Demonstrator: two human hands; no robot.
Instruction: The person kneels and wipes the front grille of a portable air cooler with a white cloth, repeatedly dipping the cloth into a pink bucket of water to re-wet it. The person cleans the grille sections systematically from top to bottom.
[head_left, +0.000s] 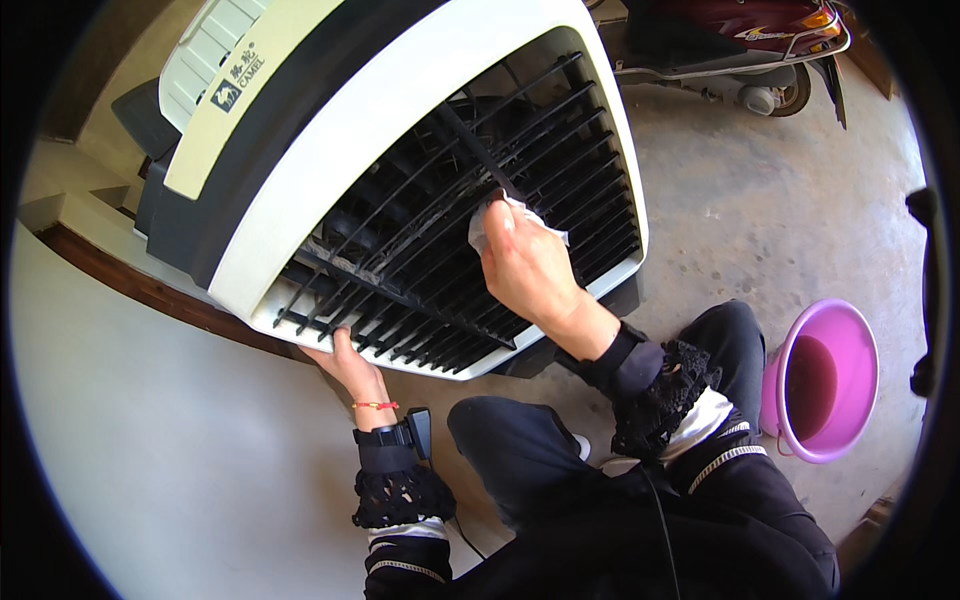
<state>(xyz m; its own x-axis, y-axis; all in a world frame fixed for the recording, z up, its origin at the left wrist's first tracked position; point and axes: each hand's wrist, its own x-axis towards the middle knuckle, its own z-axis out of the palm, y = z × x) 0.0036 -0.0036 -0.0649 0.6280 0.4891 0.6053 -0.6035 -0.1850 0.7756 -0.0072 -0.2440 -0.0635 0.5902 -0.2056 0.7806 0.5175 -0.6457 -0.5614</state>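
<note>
A large Camel air cooler (315, 142) with a white and dark housing stands before me, its black slatted grille (420, 262) facing me. My right hand (529, 262) is closed on a crumpled white cloth (481, 225), pressed to the grille near its middle, beside a dark crossbar. The fingertips are partly hidden by the hand and cloth. Grey dust clings to several slats and to a crossbar at the lower left. My left hand (352, 364) grips the lower left edge of the white frame, thumb on the front, other fingers hidden behind it.
A pink bucket (859, 382) holding dark, murky liquid stands on the concrete floor (720, 217) at my right. A dark red motor scooter (712, 34) is parked at the upper right. A pale wall (172, 420) runs along the left, with a brown strip. My bent knees are below the cooler.
</note>
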